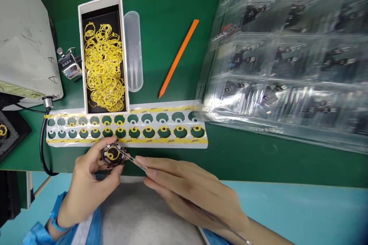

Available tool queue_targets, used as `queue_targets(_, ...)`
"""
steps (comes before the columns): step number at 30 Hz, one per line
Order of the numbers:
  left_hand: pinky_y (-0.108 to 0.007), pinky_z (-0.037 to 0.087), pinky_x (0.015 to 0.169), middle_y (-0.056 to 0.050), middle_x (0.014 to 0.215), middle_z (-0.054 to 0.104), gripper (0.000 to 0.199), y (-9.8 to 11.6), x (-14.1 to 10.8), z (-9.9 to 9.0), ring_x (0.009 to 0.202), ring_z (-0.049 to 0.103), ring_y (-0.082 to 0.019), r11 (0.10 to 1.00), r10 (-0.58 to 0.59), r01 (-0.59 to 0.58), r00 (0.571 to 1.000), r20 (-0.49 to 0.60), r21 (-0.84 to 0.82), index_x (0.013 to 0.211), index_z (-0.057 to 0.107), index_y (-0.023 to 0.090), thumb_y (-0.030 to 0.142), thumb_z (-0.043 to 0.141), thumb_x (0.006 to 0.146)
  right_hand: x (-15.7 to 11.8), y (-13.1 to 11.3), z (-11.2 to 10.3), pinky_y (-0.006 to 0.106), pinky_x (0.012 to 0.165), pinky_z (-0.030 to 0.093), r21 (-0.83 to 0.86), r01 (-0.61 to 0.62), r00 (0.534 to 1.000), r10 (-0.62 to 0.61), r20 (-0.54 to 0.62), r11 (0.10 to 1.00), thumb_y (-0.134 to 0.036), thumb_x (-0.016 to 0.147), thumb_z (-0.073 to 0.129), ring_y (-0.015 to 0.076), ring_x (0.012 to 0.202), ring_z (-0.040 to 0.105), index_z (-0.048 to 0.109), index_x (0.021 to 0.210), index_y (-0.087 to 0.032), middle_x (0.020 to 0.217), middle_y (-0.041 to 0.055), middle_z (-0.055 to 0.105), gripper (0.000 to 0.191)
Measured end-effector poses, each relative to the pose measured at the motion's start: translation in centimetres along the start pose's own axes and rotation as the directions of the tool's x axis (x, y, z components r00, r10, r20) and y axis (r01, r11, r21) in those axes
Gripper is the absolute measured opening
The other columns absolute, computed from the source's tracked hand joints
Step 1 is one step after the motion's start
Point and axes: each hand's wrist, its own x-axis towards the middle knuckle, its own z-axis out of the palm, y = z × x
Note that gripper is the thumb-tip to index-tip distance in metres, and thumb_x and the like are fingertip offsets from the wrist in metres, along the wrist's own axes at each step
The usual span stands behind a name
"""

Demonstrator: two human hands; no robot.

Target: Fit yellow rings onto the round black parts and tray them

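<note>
My left hand (93, 174) grips a small round black part (107, 159) between thumb and fingers, near the table's front edge. A yellow ring (113, 153) lies on the part's upper face. My right hand (189, 189) is closed around metal tweezers (137, 163), whose tips reach the right side of the round part and the ring. Just beyond my hands lies a white sticker sheet (172, 144) with yellow strips and rows of ring-shaped cutouts. Behind it stands a white box (82, 46) holding a heap of yellow rings (105, 65).
A clear plastic case (133, 51) sits beside the box, and an orange stick (178, 54) lies farther right. Clear trays with small dark parts (287, 72) fill the right. At left are a metal counter (69, 65), a grey machine (23, 34) and a black cable (43, 145).
</note>
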Motion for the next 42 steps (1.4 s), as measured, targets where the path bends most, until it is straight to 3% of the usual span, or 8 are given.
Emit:
queue_targets(22,-0.013,0.058,0.074,0.002,0.089,0.077,0.046,0.83,0.27,0.11,0.075,0.073,-0.011,0.998,0.006,-0.006,1.0,0.003,0.056,0.12,0.063,0.023,0.007,0.067,0.077,0.16,0.21,-0.55,0.024,0.071,0.065,0.124,-0.056,0.998,0.051,0.044,0.991,-0.012,0.087,0.065,0.017,0.085,0.074,0.067,0.107,-0.024,0.1,0.0039,0.076,0.023)
queue_targets(32,-0.013,0.057,0.076,0.001,0.09,0.076,0.046,0.68,0.38,-0.01,0.077,0.073,-0.011,0.996,0.051,-0.052,0.999,0.018,0.078,0.121,0.061,0.02,0.005,0.065,0.078,0.3,0.17,-0.29,0.016,0.079,0.06,0.066,0.011,1.0,-0.012,0.019,0.998,-0.012,0.092,0.059,0.0121,0.09,0.073,0.063,0.098,-0.014,0.095,0.0106,0.076,0.008)
queue_targets(37,-0.013,0.057,0.08,0.0,0.094,0.077,0.045,0.62,0.28,-0.02,0.08,0.074,-0.011,0.996,0.053,-0.056,0.998,0.046,0.066,0.122,0.059,0.021,0.005,0.063,0.08,0.35,0.22,-0.49,0.016,0.074,0.061,0.083,0.063,0.998,-0.063,0.007,0.995,-0.016,0.095,0.055,0.014,0.086,0.074,0.062,0.095,-0.013,0.088,0.0114,0.076,0.007)
queue_targets(42,-0.009,0.055,0.075,0.004,0.09,0.074,0.049,0.56,0.08,-0.25,0.072,0.071,-0.006,0.987,0.078,-0.082,0.996,0.031,0.136,0.122,0.062,0.027,0.005,0.064,0.078,0.78,0.24,-0.3,0.017,0.073,0.062,0.081,0.022,1.0,-0.024,0.017,0.996,-0.015,0.093,0.058,0.0158,0.083,0.075,0.063,0.095,-0.015,0.089,0.0116,0.076,0.006)
